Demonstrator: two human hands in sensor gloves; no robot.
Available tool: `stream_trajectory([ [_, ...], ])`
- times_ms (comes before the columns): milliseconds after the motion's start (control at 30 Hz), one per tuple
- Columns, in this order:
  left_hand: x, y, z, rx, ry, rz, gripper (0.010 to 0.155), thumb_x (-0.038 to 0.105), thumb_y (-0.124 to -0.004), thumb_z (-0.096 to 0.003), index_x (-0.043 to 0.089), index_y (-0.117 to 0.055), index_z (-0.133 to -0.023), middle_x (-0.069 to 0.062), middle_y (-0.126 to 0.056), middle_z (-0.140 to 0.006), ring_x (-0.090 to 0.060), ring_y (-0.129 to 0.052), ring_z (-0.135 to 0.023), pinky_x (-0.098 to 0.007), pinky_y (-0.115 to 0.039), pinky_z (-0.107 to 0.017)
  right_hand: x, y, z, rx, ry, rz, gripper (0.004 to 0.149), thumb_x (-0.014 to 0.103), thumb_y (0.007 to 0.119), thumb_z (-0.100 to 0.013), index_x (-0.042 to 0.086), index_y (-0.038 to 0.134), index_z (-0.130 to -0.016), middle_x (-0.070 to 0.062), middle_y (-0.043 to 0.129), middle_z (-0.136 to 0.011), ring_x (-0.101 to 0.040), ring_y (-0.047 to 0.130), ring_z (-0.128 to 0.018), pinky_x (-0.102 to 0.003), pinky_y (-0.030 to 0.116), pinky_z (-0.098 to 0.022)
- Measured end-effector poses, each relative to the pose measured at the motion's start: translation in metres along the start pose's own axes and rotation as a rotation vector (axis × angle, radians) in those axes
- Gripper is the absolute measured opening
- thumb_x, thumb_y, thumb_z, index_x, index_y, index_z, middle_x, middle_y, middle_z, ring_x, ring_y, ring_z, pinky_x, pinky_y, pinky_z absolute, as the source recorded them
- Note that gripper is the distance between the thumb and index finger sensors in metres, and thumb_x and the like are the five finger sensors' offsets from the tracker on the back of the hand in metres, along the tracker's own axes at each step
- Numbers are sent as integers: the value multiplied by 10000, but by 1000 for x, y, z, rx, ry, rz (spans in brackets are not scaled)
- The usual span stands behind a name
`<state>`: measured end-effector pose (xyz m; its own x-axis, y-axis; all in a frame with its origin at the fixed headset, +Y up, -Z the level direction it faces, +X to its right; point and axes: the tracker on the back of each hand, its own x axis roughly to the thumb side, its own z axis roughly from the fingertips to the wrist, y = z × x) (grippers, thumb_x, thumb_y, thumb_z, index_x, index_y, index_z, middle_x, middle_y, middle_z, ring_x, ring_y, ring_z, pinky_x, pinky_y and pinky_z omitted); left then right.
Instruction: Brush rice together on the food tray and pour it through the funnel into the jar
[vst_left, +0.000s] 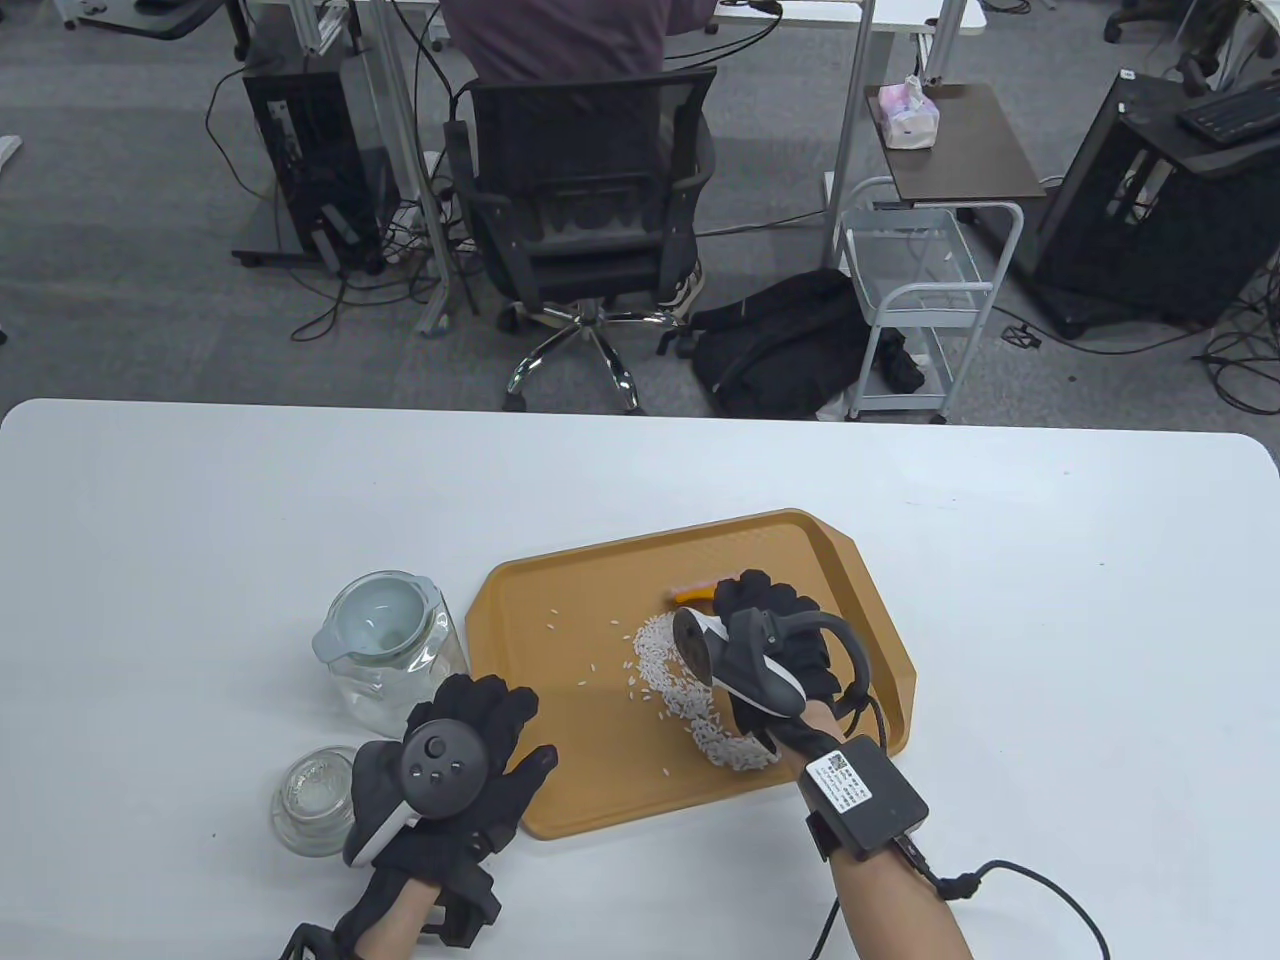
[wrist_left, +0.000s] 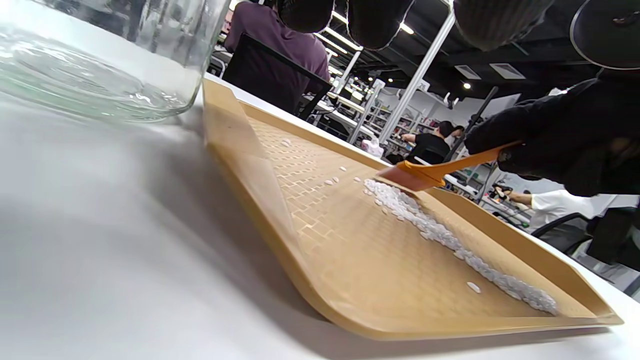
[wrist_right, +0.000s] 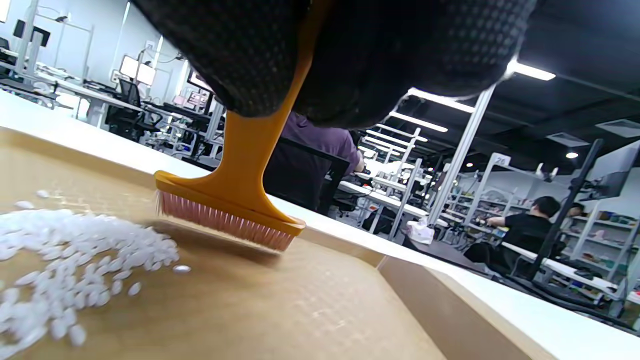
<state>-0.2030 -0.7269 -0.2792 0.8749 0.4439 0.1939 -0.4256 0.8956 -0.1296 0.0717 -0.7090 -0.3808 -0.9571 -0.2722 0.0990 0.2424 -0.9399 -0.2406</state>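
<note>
A tan food tray (vst_left: 560, 620) lies on the white table. On it, white rice (vst_left: 660, 680) forms a curved band, with a few stray grains to its left. My right hand (vst_left: 762, 605) grips the handle of an orange brush (vst_left: 695, 592). Its pink bristles (wrist_right: 225, 222) stand on the tray floor (wrist_right: 250, 310), just beyond the far end of the rice (wrist_right: 65, 260). My left hand (vst_left: 495, 725) lies flat with spread fingers at the tray's near left corner. A glass jar (vst_left: 390, 670) with a grey funnel (vst_left: 378, 615) in its mouth stands left of the tray.
A round glass lid (vst_left: 312, 800) lies on the table by my left wrist, in front of the jar. Behind the table are an office chair (vst_left: 585, 220) with a seated person, a black bag (vst_left: 790, 345) and a white cart (vst_left: 925, 300).
</note>
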Motion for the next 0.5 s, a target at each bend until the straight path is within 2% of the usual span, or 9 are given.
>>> stream_trajectory([
  [133, -4, 0, -2, -6, 12, 1, 678, 575, -665, -506, 255, -526, -1087, -126, -406, -1201, -399, -217, -1104, -666, -176, -746, -1, -13, 25, 1, -88, -5, 460, 270, 880, -397, 177, 885, -848, -125, 840, -817, -220, 945, -476, -414, 850, -379],
  [267, -2, 0, -1, -9, 1, 19, 678, 574, -666, -505, 250, -530, -1086, -129, -412, -1198, -401, -220, -1102, -666, -182, -745, -5, -33, 60, 39, -168, -44, 452, 281, 895, -389, 158, 907, -824, -128, 861, -791, -215, 951, -456, -407, 856, -364],
  [400, -1, 1, 1, -1, -5, 23, 680, 577, -665, -504, 253, -530, -1086, -127, -412, -1199, -402, -222, -1103, -666, -186, -745, -10, -48, 89, 78, -220, -81, 447, 288, 905, -382, 143, 923, -804, -134, 877, -767, -215, 955, -441, -408, 858, -352],
  [500, -1, 1, 1, -11, -10, 56, 681, 576, -665, -505, 250, -528, -1087, -130, -412, -1198, -401, -222, -1102, -666, -186, -745, -13, -58, 102, 78, -237, -79, 441, 309, 909, -383, 137, 935, -788, -135, 886, -752, -224, 958, -444, -415, 857, -356],
])
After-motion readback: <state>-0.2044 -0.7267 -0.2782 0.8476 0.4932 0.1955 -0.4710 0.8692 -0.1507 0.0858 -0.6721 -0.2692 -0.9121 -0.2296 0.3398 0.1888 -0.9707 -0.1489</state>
